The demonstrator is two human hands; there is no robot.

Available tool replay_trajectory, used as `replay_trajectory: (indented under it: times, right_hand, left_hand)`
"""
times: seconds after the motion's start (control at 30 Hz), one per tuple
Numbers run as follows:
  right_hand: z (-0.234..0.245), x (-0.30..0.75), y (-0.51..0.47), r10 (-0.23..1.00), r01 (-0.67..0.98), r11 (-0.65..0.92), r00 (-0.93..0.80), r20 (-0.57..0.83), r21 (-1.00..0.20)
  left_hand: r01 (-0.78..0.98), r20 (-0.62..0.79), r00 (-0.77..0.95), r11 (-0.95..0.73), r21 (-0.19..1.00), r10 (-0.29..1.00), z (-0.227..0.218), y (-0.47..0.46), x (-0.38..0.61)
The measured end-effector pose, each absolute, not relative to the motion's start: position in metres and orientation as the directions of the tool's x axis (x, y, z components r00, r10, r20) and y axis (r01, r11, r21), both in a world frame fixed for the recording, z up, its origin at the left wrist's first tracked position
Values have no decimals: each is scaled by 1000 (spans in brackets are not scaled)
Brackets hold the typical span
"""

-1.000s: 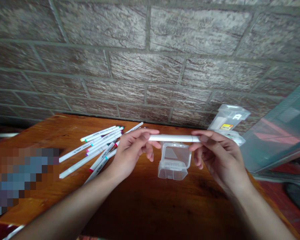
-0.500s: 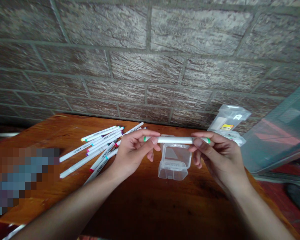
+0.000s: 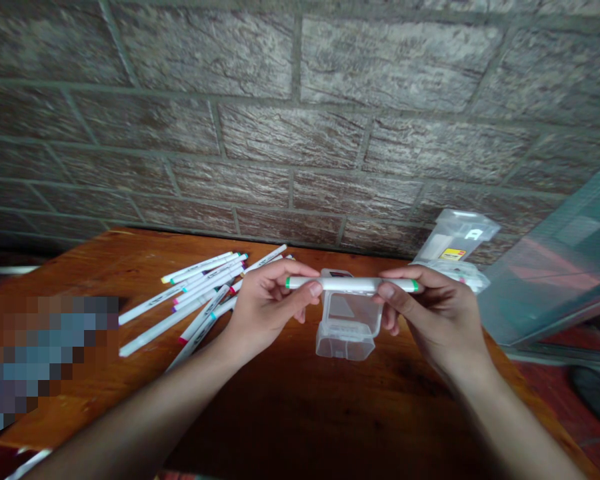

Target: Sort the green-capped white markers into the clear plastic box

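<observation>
A white marker [image 3: 351, 285] with green ends lies level between my two hands, above the table. My left hand [image 3: 270, 293] pinches its left part between thumb and fingers. On the other side, my right hand [image 3: 433, 303] grips it near the right end in the same way. Behind and below the marker stands a clear plastic case [image 3: 346, 340], partly covered by the marker and fingers. Several white markers [image 3: 210, 273] with coloured ends lie in a loose pile left of my left hand, which hides some of them.
A wooden table [image 3: 300, 413] carries all this, its back edge near a stone-block wall [image 3: 260, 133]. At the back right stands another clear plastic container [image 3: 453, 243] with a yellow label. A glass panel [image 3: 560, 267] rises past the table's right side. The left edge is blurred by pixels.
Both hands have shifted very slightly with the marker, which sits a little lower. The right fingers have slid a bit inward along it. The pile and the case look unmoved.
</observation>
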State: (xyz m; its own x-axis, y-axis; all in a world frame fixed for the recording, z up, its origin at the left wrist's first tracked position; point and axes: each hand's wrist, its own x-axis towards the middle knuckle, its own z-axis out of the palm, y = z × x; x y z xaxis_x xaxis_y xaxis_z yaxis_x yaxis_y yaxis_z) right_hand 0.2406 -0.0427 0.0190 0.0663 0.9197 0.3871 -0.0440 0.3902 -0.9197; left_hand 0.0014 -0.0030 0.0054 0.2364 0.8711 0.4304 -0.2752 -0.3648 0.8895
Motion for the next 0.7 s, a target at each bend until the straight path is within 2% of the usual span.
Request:
replay_trajectory:
  times: [0.2, 0.47, 0.7]
  right_hand:
    - [20, 240, -43, 921, -42, 387, 75, 383, -921]
    - [22, 238, -42, 926, -109, 378, 73, 372, -919]
    - [27, 237, -43, 946, -177, 323, 88, 312, -930]
  left_hand:
    - [-254, 443, 223, -387, 886, 868, 4, -2, 1]
    - [-290, 408, 234, -338, 895, 882, 3, -2, -1]
    - [-382, 386, 241, -279, 881, 890, -4, 2, -1]
